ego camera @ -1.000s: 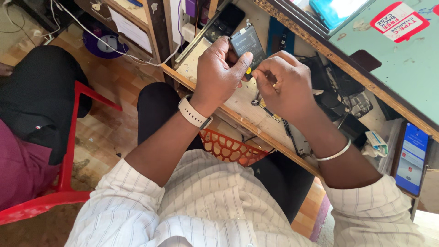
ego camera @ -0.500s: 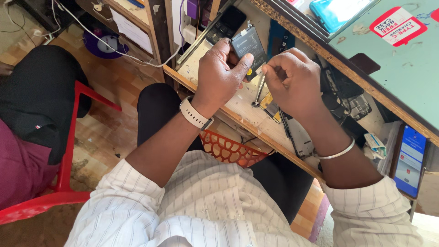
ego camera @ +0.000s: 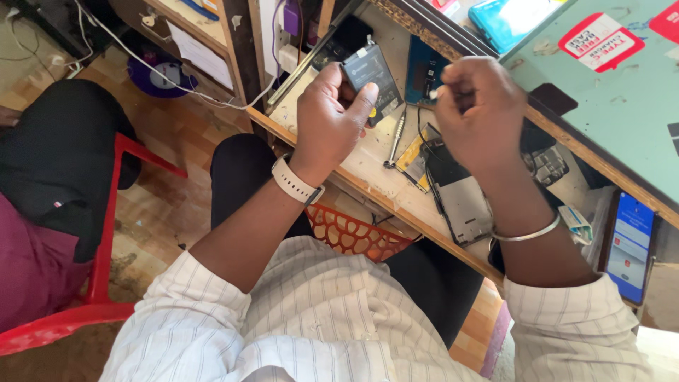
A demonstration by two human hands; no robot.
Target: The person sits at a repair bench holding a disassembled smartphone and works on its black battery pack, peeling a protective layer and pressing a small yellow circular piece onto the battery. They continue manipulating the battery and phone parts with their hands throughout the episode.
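Note:
My left hand (ego camera: 329, 117) grips a dark rectangular phone battery (ego camera: 373, 76) and holds it upright over the wooden shelf (ego camera: 368, 173). My right hand (ego camera: 477, 113) is raised to the right of the battery, its fingertips pinched on a small white piece (ego camera: 433, 93). Between the hands, a thin metal screwdriver (ego camera: 393, 139) lies on the shelf. An opened phone body (ego camera: 460, 201) rests below my right wrist, beside a yellow strip (ego camera: 412, 154). I wear a pale watch on the left wrist and a metal bangle on the right.
A blue board (ego camera: 423, 71) lies behind the battery. A green worktop (ego camera: 615, 106) sits at the upper right, and a lit blue phone (ego camera: 629, 240) under its edge. An orange basket (ego camera: 350, 233) sits on my lap. Another person sits on a red chair (ego camera: 106, 212) at left.
My right hand has let go of the screwdriver, which now lies on the shelf, and has lifted up and to the right. The left hand still holds the battery.

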